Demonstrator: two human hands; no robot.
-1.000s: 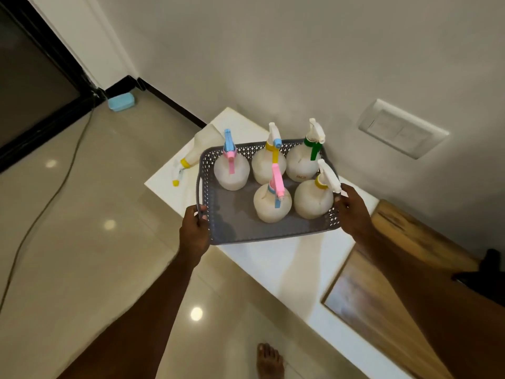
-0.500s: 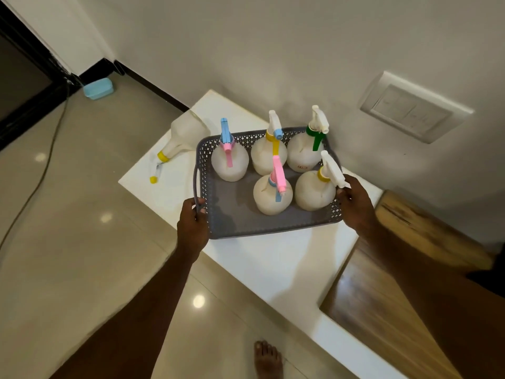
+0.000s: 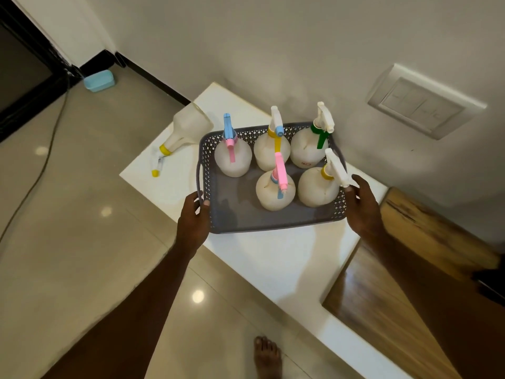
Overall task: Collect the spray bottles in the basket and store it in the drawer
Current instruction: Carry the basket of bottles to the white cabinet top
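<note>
On the white counter (image 3: 262,258), the grey basket (image 3: 273,222) of five upright spray bottles is gripped by left hand (image 3: 192,218) and right hand (image 3: 362,206); tilting could topple them, and the sixth bottle (image 3: 185,129) lies outside.

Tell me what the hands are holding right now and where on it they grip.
Both hold the grey basket: the left hand at its left handle, the right hand at its right rim.
</note>
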